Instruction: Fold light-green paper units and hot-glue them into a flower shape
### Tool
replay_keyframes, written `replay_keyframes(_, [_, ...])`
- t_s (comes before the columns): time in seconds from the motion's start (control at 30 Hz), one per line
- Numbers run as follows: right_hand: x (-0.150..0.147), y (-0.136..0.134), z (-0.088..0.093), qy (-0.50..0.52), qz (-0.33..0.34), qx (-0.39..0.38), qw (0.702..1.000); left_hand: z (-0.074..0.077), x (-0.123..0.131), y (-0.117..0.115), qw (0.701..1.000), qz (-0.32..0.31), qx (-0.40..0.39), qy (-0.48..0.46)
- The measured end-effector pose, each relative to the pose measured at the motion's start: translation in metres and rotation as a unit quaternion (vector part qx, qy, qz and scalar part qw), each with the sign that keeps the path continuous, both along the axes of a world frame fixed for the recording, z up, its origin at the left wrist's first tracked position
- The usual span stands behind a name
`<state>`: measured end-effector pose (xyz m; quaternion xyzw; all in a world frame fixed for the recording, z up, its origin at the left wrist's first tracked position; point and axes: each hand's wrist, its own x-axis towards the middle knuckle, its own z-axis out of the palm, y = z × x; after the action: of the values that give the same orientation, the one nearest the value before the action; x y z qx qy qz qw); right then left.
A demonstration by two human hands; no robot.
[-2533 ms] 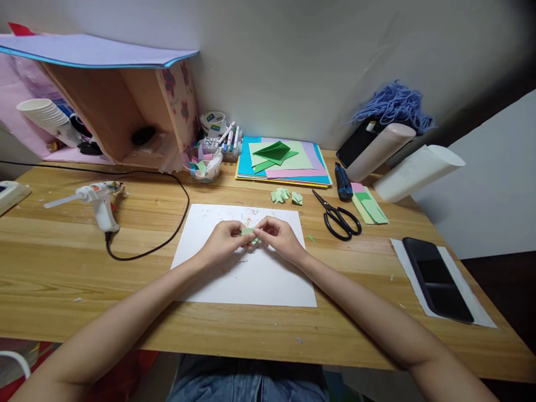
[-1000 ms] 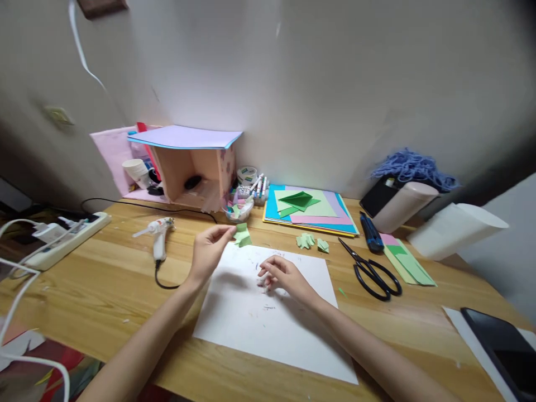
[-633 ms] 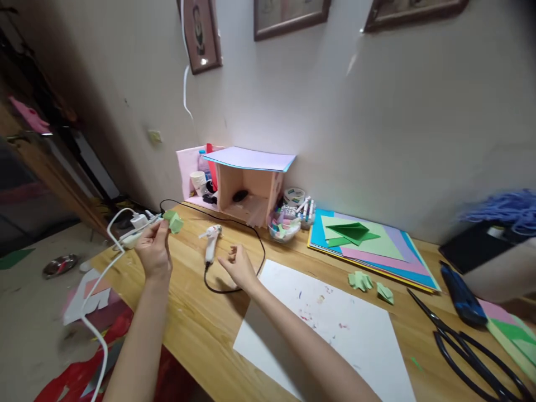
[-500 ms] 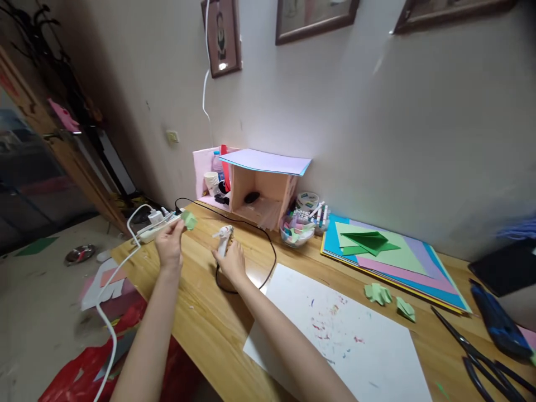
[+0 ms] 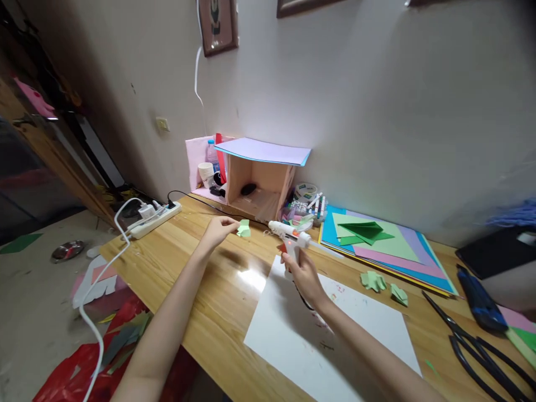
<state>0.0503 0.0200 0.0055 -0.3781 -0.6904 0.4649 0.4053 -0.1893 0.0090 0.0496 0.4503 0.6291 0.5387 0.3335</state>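
My left hand pinches a small folded piece of light green paper above the wooden desk. In my right hand is a white hot glue gun, gripped by its handle, its nozzle pointing left toward the green piece. A small red light glows on the gun, and a clear glue stick juts from its back. Nozzle and paper are apart. Beneath the right hand lies a white paper sheet with coloured marks.
Two crumpled light green paper pieces and black scissors lie to the right. Behind them is a stack of coloured paper. An open box stands by the wall. A power strip with cords sits at the left edge.
My right hand has lifted the glue gun off the desk and moved it right, turning its nozzle left. My left hand has moved right with the green paper, closer to the gun.
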Motion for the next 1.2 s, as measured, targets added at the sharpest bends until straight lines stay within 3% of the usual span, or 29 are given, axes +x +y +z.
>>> replay_keyframes(0.13, [0.043, -0.009, -0.015, -0.031, 0.016, -0.024, 0.999, -0.027, 0.039, 0.005, 0.995, -0.089, -0.042, 0.001])
replay_keyframes(0.23, [0.054, -0.015, -0.029, -0.021, 0.003, -0.020, 1.000, -0.044, 0.056, 0.001, 0.989, -0.129, -0.070, -0.017])
replay_keyframes(0.33, [0.056, -0.019, -0.035, -0.017, 0.020, -0.015, 1.000, -0.052, 0.063, -0.002, 0.987, -0.140, -0.078, -0.017])
replay_keyframes(0.67, [0.056, -0.016, -0.035, -0.054, 0.031, -0.045, 0.997, -0.055, 0.064, 0.001, 0.986, -0.146, -0.084, 0.011])
replay_keyframes(0.93, [0.056, -0.017, -0.033, -0.069, 0.065, -0.025, 0.995, -0.055, 0.061, 0.001, 0.983, -0.158, -0.092, 0.008])
replay_keyframes(1.2, [0.055, -0.015, -0.035, -0.074, 0.056, -0.003, 0.996, -0.052, 0.063, 0.001, 0.981, -0.157, -0.112, -0.003])
